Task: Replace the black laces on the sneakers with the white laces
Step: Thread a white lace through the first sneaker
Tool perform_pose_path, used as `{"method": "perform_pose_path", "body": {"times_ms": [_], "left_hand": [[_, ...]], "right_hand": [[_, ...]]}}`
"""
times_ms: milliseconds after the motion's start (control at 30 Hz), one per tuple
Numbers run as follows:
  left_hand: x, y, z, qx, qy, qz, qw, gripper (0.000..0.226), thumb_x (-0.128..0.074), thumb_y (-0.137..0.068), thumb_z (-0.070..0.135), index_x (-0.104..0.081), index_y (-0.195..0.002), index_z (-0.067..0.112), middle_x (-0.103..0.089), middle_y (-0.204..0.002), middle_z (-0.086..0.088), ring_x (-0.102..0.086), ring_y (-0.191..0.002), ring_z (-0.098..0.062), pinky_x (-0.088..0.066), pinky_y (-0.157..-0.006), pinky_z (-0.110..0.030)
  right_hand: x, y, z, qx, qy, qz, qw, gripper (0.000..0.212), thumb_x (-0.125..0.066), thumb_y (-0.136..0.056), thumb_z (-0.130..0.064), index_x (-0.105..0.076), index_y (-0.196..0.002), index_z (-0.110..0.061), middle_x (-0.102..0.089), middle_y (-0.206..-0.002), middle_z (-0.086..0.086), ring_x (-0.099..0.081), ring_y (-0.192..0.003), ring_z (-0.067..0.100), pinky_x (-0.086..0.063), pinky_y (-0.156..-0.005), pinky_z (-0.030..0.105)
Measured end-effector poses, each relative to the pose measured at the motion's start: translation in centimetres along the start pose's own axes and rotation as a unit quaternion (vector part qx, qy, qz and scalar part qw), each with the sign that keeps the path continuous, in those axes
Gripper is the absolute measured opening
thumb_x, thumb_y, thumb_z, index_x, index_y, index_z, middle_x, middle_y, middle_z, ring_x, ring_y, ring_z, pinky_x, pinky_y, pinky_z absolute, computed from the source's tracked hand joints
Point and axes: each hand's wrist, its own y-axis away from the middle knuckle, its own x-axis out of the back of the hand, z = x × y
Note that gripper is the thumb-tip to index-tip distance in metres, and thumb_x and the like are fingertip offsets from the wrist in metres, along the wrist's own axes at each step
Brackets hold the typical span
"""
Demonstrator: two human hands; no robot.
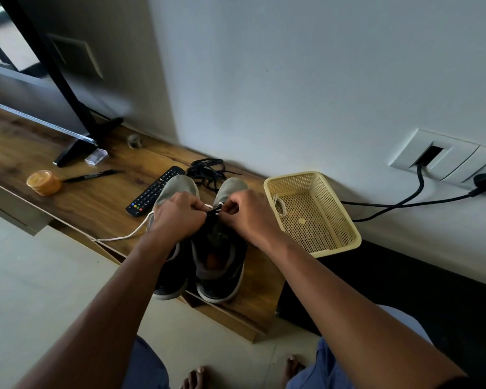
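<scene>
We see a low wooden shelf (96, 200) along the wall carrying two sneakers (219, 265), loose black laces (208, 171), a remote (152, 192), a pen (91, 175), an orange tub (43, 182), a yellow basket (314, 217) (perforated) and a television's foot (70, 153).

Left hand (177, 214): bare, back turned up, fingers curled inward with tips pinched together at the middle. Left forearm: bare, reaching up from the lower left, wrist roughly straight.

Right hand (250, 217): bare, back turned up, fingers curled, thumb and forefinger pinched close to the left fingertips. Right forearm: bare, reaching up from the lower right. Both hands nearly touch at the fingertips.

Bare toes (197, 379) and blue-clad knees show below.
</scene>
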Motion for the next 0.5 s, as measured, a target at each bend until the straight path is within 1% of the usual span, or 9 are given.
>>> {"method": "perform_pose_path", "body": {"times_ms": [67, 133, 200, 300, 400, 500], "left_hand": [[0.01, -0.11, -0.02, 0.003, 0.011, -0.006, 1.000, 0.018, -0.071, -0.082, 0.030, -0.079, -0.087, 0.044, -0.074, -0.102, 0.007, -0.064, -0.107, -0.023, -0.055, -0.096, -0.043], [-0.01, -0.28, -0.11, 0.008, 0.024, -0.013, 1.000, 0.019, -0.071, -0.080, 0.028, -0.076, -0.079, 0.047, -0.073, -0.097, 0.008, -0.066, -0.103, -0.022, -0.057, -0.093, -0.043], [-0.09, -0.41, -0.17, 0.015, 0.034, -0.015, 0.999, 0.021, -0.071, -0.079, 0.027, -0.075, -0.076, 0.048, -0.072, -0.096, 0.007, -0.065, -0.103, -0.024, -0.057, -0.093, -0.045], [-0.26, -0.56, -0.20, 0.014, 0.043, -0.009, 0.999, 0.022, -0.069, -0.080, 0.025, -0.075, -0.077, 0.046, -0.072, -0.097, 0.007, -0.064, -0.104, -0.025, -0.056, -0.095, -0.046], [-0.35, -0.71, -0.21, 0.008, 0.031, -0.002, 0.999, 0.018, -0.069, -0.085, 0.026, -0.075, -0.084, 0.042, -0.074, -0.104, 0.010, -0.064, -0.110, -0.023, -0.049, -0.105, -0.044], [-0.17, -0.50, 0.12, -0.001, 0.013, -0.009, 1.000, 0.017, -0.067, -0.091, 0.027, -0.074, -0.094, 0.042, -0.074, -0.111, 0.008, -0.063, -0.115, -0.022, -0.038, -0.115, -0.046]], "right_hand": [[-0.34, 0.16, -0.26, 0.000, 0.016, 0.000, 1.000, 0.009, -0.079, -0.082, -0.034, -0.078, -0.080, -0.025, -0.076, -0.080, -0.004, -0.069, -0.084, 0.017, -0.057, -0.078, 0.036], [-0.60, 0.27, -0.44, -0.004, 0.020, -0.001, 1.000, 0.008, -0.077, -0.083, -0.033, -0.078, -0.080, -0.026, -0.075, -0.080, -0.003, -0.067, -0.083, 0.017, -0.054, -0.081, 0.034], [-0.60, 0.31, -0.51, -0.004, 0.020, -0.006, 1.000, 0.009, -0.076, -0.084, -0.034, -0.078, -0.080, -0.025, -0.074, -0.079, -0.004, -0.064, -0.082, 0.016, -0.049, -0.083, 0.032], [-0.43, 0.25, -0.43, -0.005, 0.015, -0.012, 1.000, 0.009, -0.078, -0.083, -0.034, -0.077, -0.080, -0.026, -0.069, -0.072, -0.008, -0.068, -0.081, 0.016, -0.053, -0.080, 0.033], [-0.56, 0.28, -0.48, -0.005, 0.015, -0.012, 1.000, 0.011, -0.077, -0.083, -0.036, -0.074, -0.076, -0.027, -0.066, -0.070, -0.010, -0.066, -0.079, 0.015, -0.053, -0.078, 0.032], [-0.96, 0.28, -0.41, -0.007, 0.016, 0.008, 1.000, 0.014, -0.074, -0.081, -0.037, -0.072, -0.073, -0.026, -0.068, -0.069, -0.006, -0.066, -0.071, 0.015, -0.056, -0.074, 0.035]]}}
